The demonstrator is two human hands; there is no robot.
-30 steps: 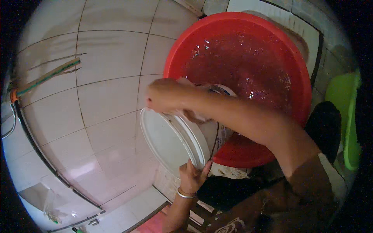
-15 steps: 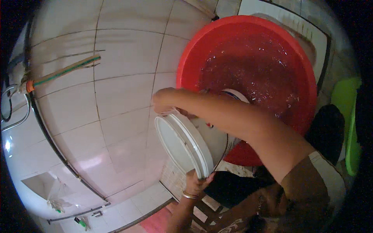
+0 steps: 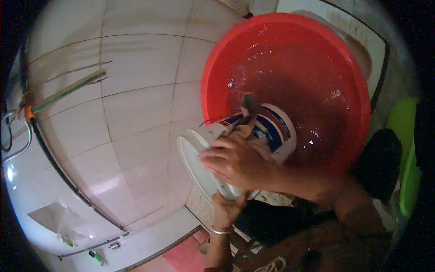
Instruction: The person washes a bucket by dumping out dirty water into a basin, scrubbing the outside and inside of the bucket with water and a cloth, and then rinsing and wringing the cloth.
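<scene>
A white bucket (image 3: pixel 287 147) with a blue and red printed band lies tilted on its side, its banded end over a large red tub (image 3: pixel 213 99) of water. Its wide ridged white rim (image 3: pixel 192 156) faces the tiled wall. My left hand (image 3: pixel 228 208), with a bangle at the wrist, is closed on the lower edge of that rim. My right hand (image 3: pixel 240 161) reaches across the bucket's side with fingers bent. From it sticks a crumpled, dark grey and beige thing (image 3: pixel 249 106) whose kind I cannot make out. The hand hides part of the bucket.
A tiled wall (image 3: pixel 136 109) rises on the left, with a tap hose (image 3: pixel 72 90) and a dark pipe (image 3: pixel 59 161) on it. At the right stands a green plastic basin (image 3: pixel 405 158). A white floor fixture (image 3: pixel 378 54) lies behind the tub.
My right hand has come back from the bucket's far upper rim to its side, and the dark grey thing now shows. My left hand stays on the rim. The bucket's printed band is now in sight.
</scene>
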